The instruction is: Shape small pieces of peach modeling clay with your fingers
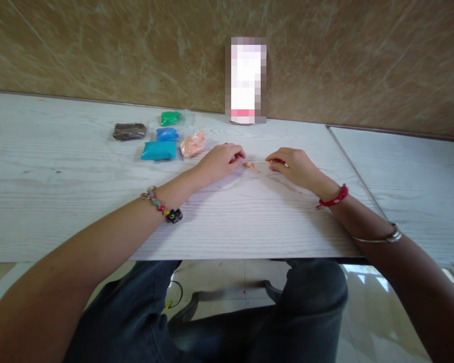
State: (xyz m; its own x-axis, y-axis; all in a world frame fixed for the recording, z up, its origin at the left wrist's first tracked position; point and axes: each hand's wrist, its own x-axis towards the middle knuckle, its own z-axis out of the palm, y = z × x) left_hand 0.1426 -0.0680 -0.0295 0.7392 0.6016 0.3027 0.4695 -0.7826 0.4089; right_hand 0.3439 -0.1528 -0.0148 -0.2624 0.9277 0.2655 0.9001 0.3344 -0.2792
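Note:
My left hand (222, 160) rests on the white table (60, 191) with its fingers curled. Just right of its fingertips lies a small peach-coloured clay piece (251, 166). My right hand (293, 165) lies to the right of that piece, fingers curled in with something small and reddish at the fingertips. Neither hand grips the peach piece; it sits in the gap between them.
Packets of clay lie at the back left: brown (129, 131), green (170, 118), blue (167, 133), teal (159, 150) and peach (192, 144). A white and pink upright object (246, 80) stands against the marble wall. A second table panel (408, 171) joins on the right.

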